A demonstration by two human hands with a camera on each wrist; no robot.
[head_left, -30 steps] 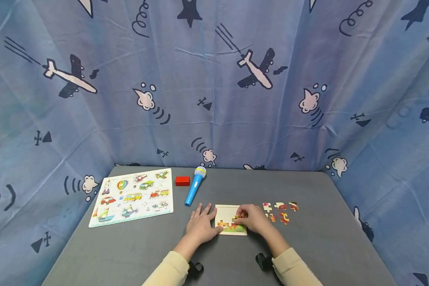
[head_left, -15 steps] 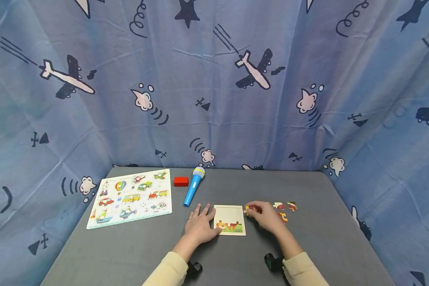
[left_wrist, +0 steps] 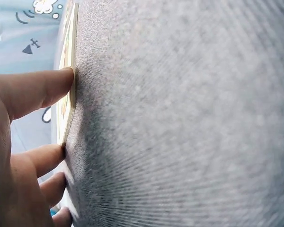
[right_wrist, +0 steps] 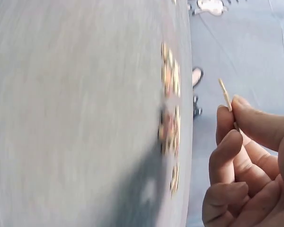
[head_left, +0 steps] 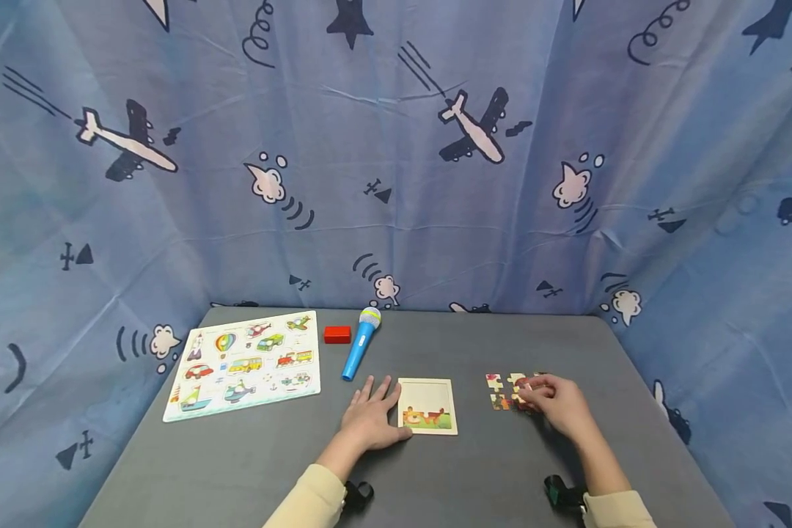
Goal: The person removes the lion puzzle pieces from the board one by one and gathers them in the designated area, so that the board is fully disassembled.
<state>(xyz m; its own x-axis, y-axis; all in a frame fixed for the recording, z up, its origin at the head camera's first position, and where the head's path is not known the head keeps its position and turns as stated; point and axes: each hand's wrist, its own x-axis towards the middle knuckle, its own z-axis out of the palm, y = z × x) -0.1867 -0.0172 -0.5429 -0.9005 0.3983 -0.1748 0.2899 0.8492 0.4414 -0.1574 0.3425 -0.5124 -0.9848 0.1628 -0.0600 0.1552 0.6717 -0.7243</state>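
Observation:
My left hand [head_left: 371, 422] lies spread beside a small square puzzle tray [head_left: 429, 394]. In the left wrist view, its thumb [left_wrist: 47, 87] presses on the tray's rim and the index fingertip is at a corner. Joined pieces [head_left: 427, 419] with an orange animal on green fill the tray's lower part; the upper part is bare wood. My right hand [head_left: 557, 402] is over the loose puzzle pieces [head_left: 495, 383] at the right, hiding some. Between thumb and fingers it pinches a thin puzzle piece [right_wrist: 224, 92], seen edge-on in the right wrist view, raised above the table.
A large picture board [head_left: 244, 367] with vehicles lies at the left. Behind the left hand are a red block [head_left: 337, 335] and a blue toy microphone [head_left: 359, 348]. A patterned curtain [head_left: 396, 183] hangs along the far table edge.
My right hand has moved from the tray rightward to the loose pieces, still pinching a puzzle piece. My left hand has stayed at the tray.

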